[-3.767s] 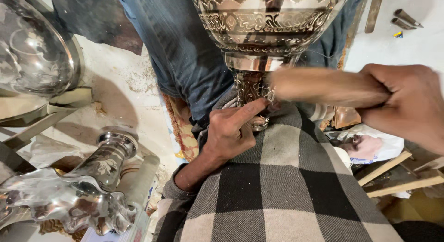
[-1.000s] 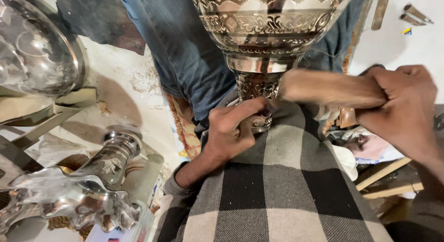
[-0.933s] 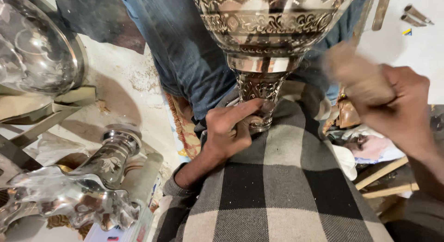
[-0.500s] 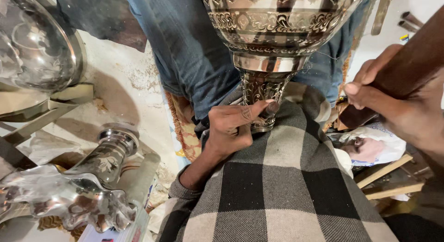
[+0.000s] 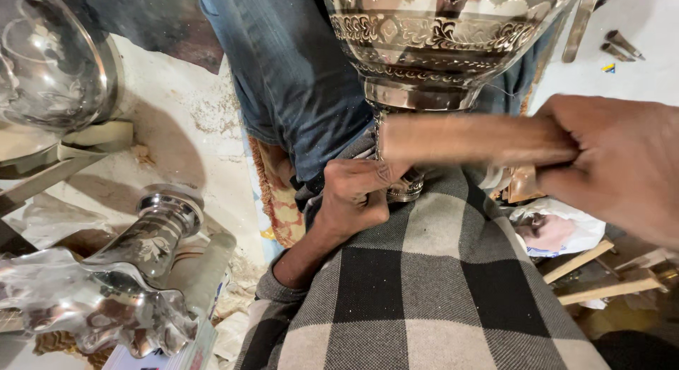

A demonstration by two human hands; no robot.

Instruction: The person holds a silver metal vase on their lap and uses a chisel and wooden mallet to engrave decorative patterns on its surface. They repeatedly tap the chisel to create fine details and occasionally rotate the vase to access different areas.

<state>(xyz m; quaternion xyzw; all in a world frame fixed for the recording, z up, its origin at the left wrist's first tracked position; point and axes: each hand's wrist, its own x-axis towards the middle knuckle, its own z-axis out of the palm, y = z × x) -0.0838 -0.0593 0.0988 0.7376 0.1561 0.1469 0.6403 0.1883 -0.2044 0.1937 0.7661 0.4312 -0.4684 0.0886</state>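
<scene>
Light even, fairly bright, no hard shadows on my lap. Glare spots on engraved metal vessel and shiny vase lying at lower left. Wooden stick in my right grip smeared by motion blur. Left grip sharp. Edges stretched by wide lens.

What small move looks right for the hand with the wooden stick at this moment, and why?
Probably a short, controlled tap near the narrow stem. The right hand grips the brown wooden stick, blurred and lying level across the neck of the engraved silver metal vase. The left hand is pinched at the stem's base, seemingly holding a small tool too hidden to identify, so the stick should land clear of those fingers.
</scene>
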